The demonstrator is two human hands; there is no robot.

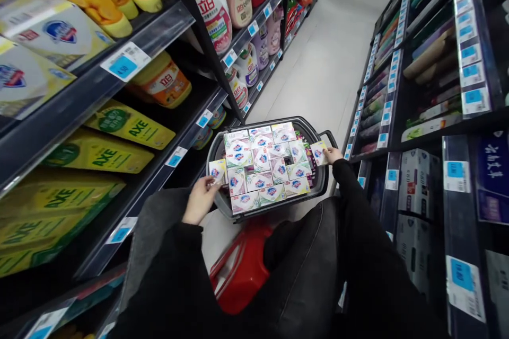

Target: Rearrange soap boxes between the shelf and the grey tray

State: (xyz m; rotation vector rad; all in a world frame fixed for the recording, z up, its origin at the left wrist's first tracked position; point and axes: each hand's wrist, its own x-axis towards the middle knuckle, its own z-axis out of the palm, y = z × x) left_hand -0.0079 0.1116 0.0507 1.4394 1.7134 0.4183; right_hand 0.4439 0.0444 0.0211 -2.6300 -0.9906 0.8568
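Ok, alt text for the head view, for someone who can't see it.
The left hand holds one small box, the right hand a second box, at opposite ends of a dark basket topped with similar boxes. Stocked shop shelves line the aisle.

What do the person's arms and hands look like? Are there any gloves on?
No gloves: the bare left hand and bare right hand each come out of a long, plain black fabric sleeve. The left sleeve and right sleeve reach down to about the wrists. I see no pictures or stripes on them.
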